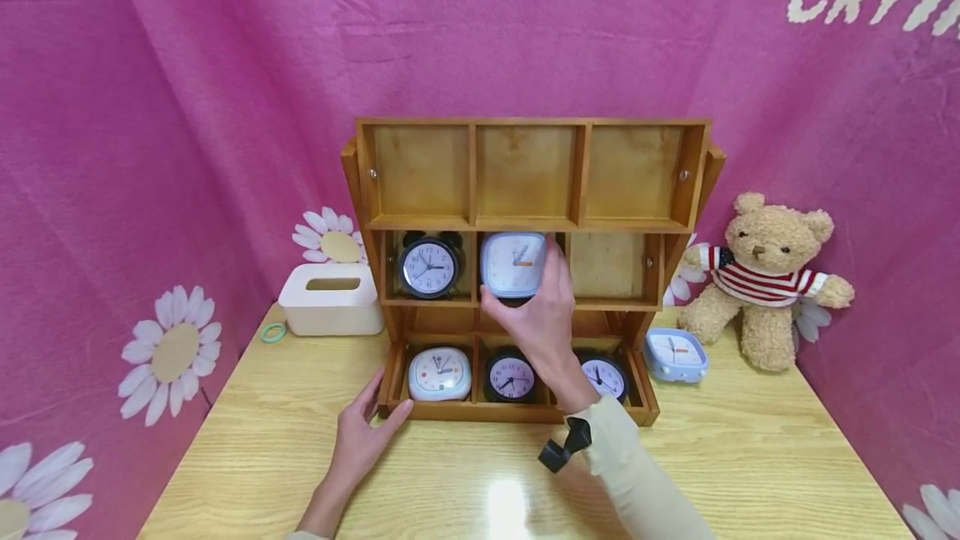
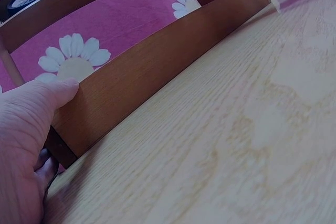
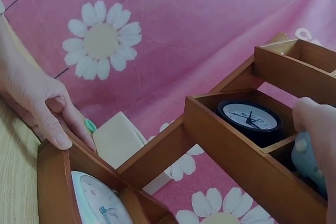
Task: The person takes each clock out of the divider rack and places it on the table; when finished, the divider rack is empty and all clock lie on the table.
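A three-tier wooden shelf (image 1: 525, 412) stands on the table. In its middle row, centre compartment, my right hand (image 1: 536, 319) holds a pale blue square alarm clock (image 1: 510, 261), thumb at its lower left and fingers along its right side. To the left of that sits a black twin-bell alarm clock (image 1: 428, 267). The bottom tray holds a white-and-mint clock (image 1: 439, 373) and two black round clocks, one in the middle (image 1: 512, 377) and one at the right, partly behind my wrist. My left hand (image 1: 363, 432) grips the tray's front left corner, thumb on the front board (image 2: 152, 66).
Right of the shelf, another blue alarm clock (image 1: 677, 354) is on the table beside a teddy bear (image 1: 772, 248) in a striped top. To the left are a cream tissue box (image 1: 330, 319) and a green ring (image 1: 273, 332). A pink flowered cloth (image 1: 600, 57) hangs behind.
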Tool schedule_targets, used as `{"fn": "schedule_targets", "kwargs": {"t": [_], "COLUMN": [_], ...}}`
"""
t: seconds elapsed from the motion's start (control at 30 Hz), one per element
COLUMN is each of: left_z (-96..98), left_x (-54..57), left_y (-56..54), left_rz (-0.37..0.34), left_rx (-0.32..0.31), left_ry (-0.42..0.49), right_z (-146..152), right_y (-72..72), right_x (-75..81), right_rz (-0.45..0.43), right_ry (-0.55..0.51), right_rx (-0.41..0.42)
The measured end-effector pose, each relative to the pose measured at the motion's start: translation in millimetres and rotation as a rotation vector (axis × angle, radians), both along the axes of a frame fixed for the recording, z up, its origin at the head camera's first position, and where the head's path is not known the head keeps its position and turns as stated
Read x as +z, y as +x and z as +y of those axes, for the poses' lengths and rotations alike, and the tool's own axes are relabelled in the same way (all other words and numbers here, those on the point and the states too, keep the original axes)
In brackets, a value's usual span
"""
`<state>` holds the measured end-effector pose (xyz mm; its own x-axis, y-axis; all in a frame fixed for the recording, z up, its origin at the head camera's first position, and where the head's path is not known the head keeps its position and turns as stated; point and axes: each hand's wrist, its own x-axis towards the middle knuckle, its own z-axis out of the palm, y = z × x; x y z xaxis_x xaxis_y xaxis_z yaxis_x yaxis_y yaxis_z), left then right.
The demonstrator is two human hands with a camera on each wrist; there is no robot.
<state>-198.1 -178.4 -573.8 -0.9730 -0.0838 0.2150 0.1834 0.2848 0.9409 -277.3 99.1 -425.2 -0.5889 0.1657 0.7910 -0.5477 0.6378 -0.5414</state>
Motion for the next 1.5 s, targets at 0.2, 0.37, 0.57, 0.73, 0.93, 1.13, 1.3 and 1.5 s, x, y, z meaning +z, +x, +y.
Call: {"fn": "schedule_targets", "kwargs": {"t": [0.2,0.37,0.57,0.73,0.93,1.13,1.3,1.5], "left_z": [-1.2,-0.9,-0.4,0.1,0.3,-0.2,-0.3,-0.1], "left_x": [0.1,0.4,0.5,1.1,0.8,-0.2,-0.6,0.4], "left_y": [2.2,1.5,0.0,0.2,0.1,0.0,-0.3,-0.8], "left_rz": [-0.003,-0.001,-0.008,-0.002,-0.005,-0.009,-0.013,-0.008], "left_rx": [0.010,0.007,0.003,0.005,0.004,0.012,0.007,0.000], "left_ry": [-0.004,-0.002,-0.002,0.001,0.007,-0.001,-0.003,-0.008], "right_z": [-1,2,10,20,35,51,70,97], "right_y": [5.5,13.6,25.1,32.6,41.9,53.4,64.5,76.6], "right_x": [2.8,5.7,7.9,8.5,4.4,-1.7,-5.7,-11.5], "right_rz": [0.034,0.031,0.032,0.008,-0.002,0.002,-0.037,-0.064], "right_ry": [-0.001,-0.007,-0.015,-0.027,-0.058,-0.035,-0.007,0.016], "right_rx": [0.010,0.022,0.009,0.010,-0.015,-0.049,-0.079,-0.106]}}
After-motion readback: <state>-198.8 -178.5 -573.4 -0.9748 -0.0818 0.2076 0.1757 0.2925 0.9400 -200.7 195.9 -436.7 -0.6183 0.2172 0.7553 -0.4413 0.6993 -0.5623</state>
